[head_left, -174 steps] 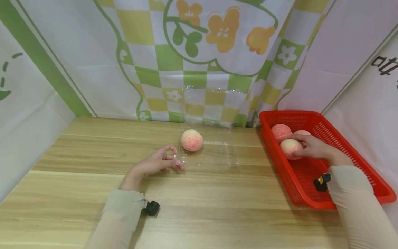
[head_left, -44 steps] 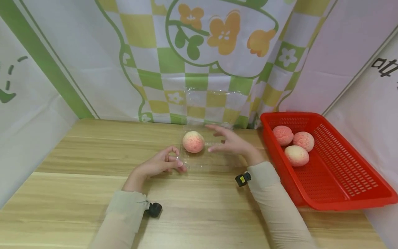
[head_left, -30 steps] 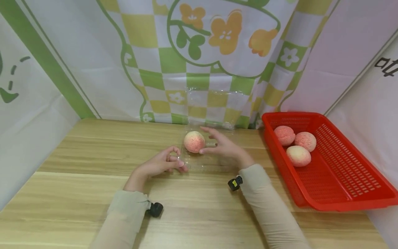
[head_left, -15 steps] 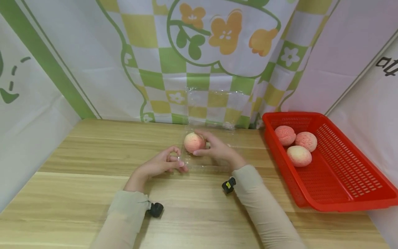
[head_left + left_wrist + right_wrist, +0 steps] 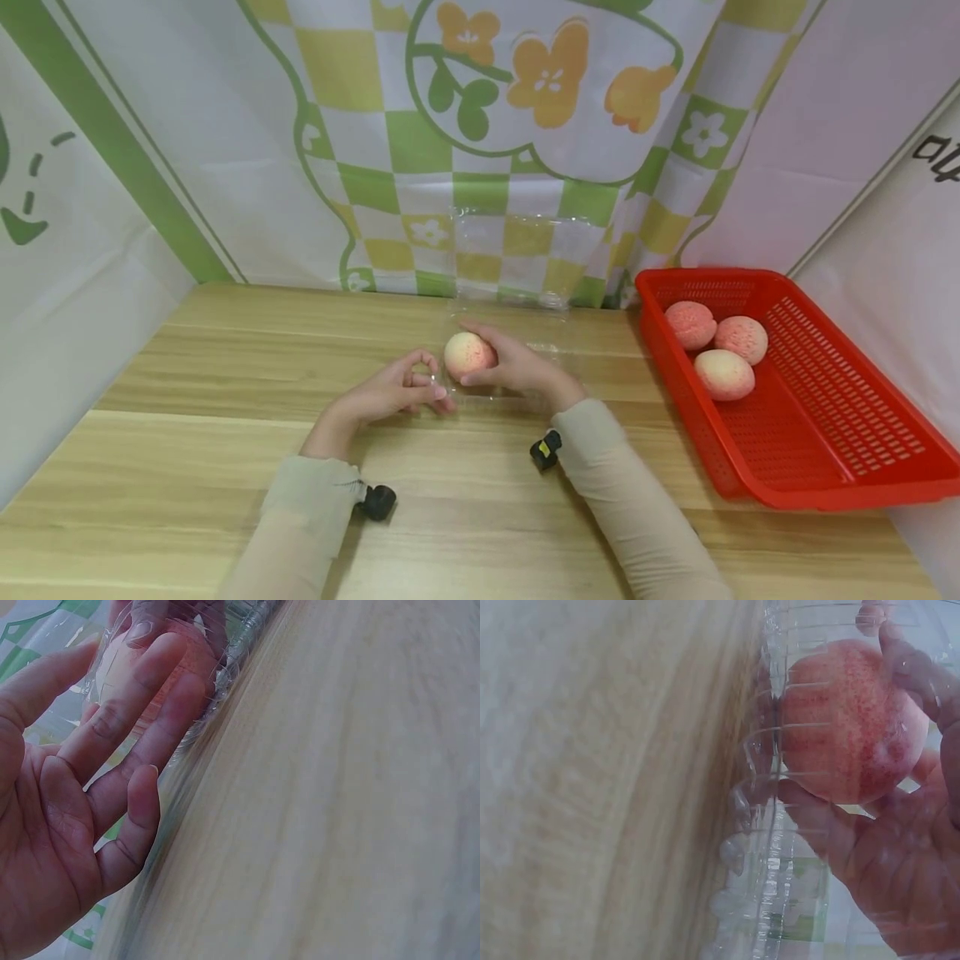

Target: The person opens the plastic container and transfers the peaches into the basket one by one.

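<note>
My right hand (image 5: 517, 362) holds a pale pink peach (image 5: 467, 357) inside a clear plastic clamshell box (image 5: 551, 392), whose lid stands up against the curtain behind. In the right wrist view, fingers and thumb curve round the peach (image 5: 847, 720), seen through the ribbed box wall (image 5: 761, 862). At the box's left side is my left hand (image 5: 390, 392), its fingertips against or very close to the clear wall. The left wrist view shows that hand (image 5: 82, 787) with fingers spread and loosely bent, nothing gripped; the peach (image 5: 180, 682) is partly hidden behind them.
A red perforated basket (image 5: 840, 492) stands to the right, with a pink peach (image 5: 690, 325), another pink one (image 5: 741, 337) and a paler one (image 5: 723, 375) at its far left end. The wooden table (image 5: 450, 517) meets a checked curtain (image 5: 420, 150) at the back.
My right hand has come from a peach in the basket to the box and closed round the peach there. That peach has shifted slightly nearer, its pale side more upward. The left hand stays put.
</note>
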The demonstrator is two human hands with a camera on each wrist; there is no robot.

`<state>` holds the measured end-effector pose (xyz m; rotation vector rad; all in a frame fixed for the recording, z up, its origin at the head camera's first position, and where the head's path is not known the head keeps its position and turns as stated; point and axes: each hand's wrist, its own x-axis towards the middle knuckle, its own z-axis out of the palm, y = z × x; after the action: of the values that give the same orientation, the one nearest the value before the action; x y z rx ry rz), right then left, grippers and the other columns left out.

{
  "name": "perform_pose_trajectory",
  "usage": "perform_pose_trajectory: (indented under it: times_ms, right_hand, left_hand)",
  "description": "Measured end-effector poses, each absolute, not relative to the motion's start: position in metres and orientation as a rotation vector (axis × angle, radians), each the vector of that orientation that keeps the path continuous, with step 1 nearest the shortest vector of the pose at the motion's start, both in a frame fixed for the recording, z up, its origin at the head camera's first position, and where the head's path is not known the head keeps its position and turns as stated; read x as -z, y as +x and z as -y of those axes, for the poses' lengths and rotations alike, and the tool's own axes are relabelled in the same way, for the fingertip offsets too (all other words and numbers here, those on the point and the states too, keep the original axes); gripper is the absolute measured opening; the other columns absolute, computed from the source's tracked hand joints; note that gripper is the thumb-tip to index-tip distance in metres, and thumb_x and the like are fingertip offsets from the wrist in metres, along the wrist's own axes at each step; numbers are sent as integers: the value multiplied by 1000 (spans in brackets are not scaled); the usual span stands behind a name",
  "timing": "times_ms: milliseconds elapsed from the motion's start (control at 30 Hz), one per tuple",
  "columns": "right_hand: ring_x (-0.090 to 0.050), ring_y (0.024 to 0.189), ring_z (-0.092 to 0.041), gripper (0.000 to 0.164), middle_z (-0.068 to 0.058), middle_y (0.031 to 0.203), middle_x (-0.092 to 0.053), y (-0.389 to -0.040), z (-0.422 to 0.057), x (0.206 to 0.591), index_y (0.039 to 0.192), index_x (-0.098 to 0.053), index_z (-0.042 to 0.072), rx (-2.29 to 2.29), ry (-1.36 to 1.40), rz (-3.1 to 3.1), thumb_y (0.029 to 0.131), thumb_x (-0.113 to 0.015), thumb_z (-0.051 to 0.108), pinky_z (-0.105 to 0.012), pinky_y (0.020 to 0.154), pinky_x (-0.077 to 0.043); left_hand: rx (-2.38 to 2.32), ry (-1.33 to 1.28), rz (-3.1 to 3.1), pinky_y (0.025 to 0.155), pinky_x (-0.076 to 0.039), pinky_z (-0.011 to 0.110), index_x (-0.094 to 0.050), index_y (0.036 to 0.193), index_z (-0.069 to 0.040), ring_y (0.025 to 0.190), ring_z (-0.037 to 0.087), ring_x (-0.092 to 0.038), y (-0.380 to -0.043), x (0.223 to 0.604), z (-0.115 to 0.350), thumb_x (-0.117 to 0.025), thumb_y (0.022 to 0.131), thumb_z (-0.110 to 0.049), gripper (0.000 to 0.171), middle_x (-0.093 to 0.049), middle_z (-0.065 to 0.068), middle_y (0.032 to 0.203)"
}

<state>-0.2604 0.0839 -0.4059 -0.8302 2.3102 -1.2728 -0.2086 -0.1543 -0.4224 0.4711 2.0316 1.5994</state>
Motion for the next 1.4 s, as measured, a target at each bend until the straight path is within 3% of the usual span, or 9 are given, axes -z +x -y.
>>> perform_pose_trajectory:
  times_ms: [500,1400]
  right_hand:
    - [-51,130,-28,78,-11,149,-47,-262,-88,410,151,-40,11,1259,-869,-2337,84,-80,16,-46,106,-45]
    - [-59,120,-24,73,-11,134,-59,-257,-98,399,147,-44,11,1263,-801,-2320,84,-81,16,-41,103,-48]
  left_hand:
    - [-1588,489,-2043,73,-42,30,-37,113,-11,99,23,-73,-210,421,154,-62,99,-23,31,-76,13,107]
    - [-1605,497,-2024,69,-41,27,-37,111,-12,98,24,-73,-209,423,154,-62,99,-23,30,-77,12,106]
